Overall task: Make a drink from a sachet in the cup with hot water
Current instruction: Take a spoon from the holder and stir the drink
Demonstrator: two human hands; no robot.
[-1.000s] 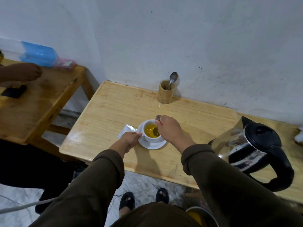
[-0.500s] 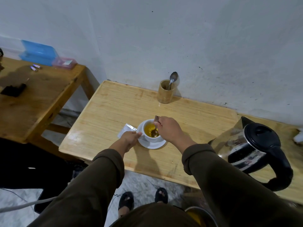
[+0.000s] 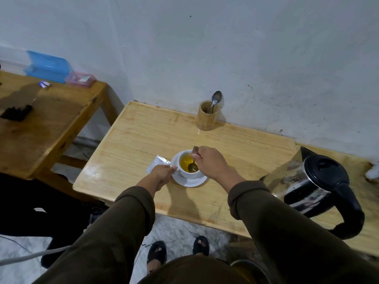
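A white cup holding yellow liquid stands on a white saucer in the middle of the light wooden table. My right hand grips a metal spoon whose bowl dips into the drink. My left hand pinches the cup's handle on its left side. A torn silver sachet lies flat on the table just left of the saucer, partly hidden by my left hand.
A steel and black electric kettle stands at the right. A bamboo holder with a second spoon sits by the wall. A darker table at left carries a blue box, a pink box and batteries.
The spoon has shifted round inside the cup while my left hand stayed on the handle. Another person's hand on the left table, seen a second ago, has gone.
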